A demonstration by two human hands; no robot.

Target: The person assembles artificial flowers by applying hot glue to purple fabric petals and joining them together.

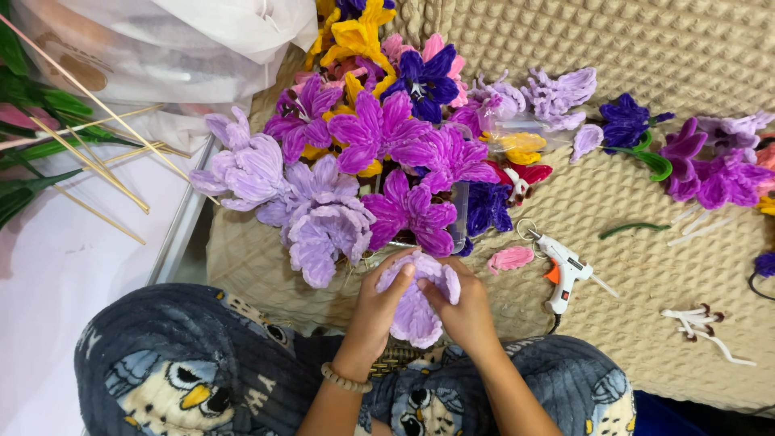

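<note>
1. Thin wooden sticks [97,173] and green leaves [32,153] lie at the far left.
2. The left hand [378,311] curls around a pale lilac fuzzy flower [416,311], held just above the lap.
3. The right hand [464,311] pinches the same flower's petals from the other side.
4. It looks light, soft and bendable; gripping low at the base seems safest.
5. Behind it sits a heap of purple flowers [379,153]; to the right, a white glue gun [563,273] rests on the woven mat [646,48].

The lilac flower [416,311] is partly hidden behind both hands' fingers [404,284], its stem seemingly out of sight.
</note>
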